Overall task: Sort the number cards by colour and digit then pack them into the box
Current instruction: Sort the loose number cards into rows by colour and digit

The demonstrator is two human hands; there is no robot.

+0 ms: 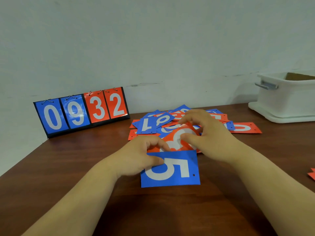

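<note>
Red card (180, 138) digit hidden by hands; box (288, 97) cut off rt.

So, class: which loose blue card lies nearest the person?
The blue 5 card, lying apart in front of the pile, under the left hand; the other blue cards sit farther back.

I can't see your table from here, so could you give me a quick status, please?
Both hands, left and right, on a red card. Blue 5 set aside. Pile unsorted. White box unobstructed.

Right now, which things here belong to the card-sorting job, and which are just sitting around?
Job: blue 5 card; red card held by left hand and right hand; card pile; white box.

Sitting around: scoreboard stand showing 0932; red scraps at right edge.
</note>
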